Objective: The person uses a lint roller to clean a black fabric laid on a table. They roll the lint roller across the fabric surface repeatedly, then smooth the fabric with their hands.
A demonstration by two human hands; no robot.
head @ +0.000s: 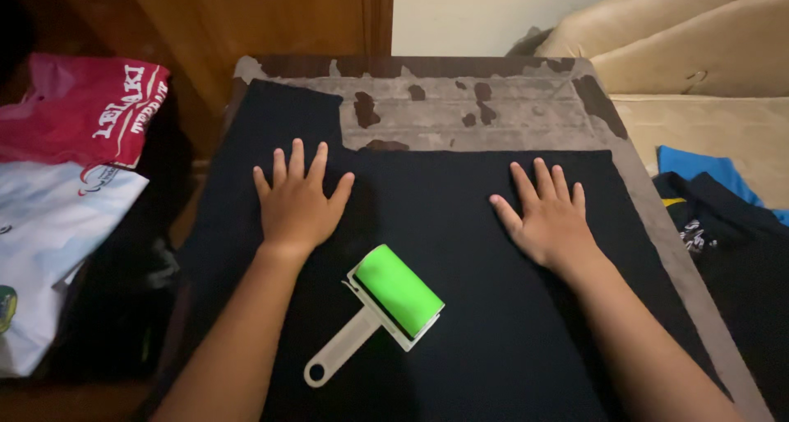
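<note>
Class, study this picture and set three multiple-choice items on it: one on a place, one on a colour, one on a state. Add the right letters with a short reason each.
1. Where does the lint roller lie?
A. on the dark cloth, between the forearms
B. on the red bag
C. in the left hand

2. What colour is the roller's drum?
A. blue
B. green
C. white

3. How are the left hand and the right hand held?
A. both clenched
B. one gripping the roller
C. both flat, fingers spread on the cloth

Answers: 1 A, it rests on the cloth, free of both hands. 2 B, the drum is bright green. 3 C, both palms press down open.
</note>
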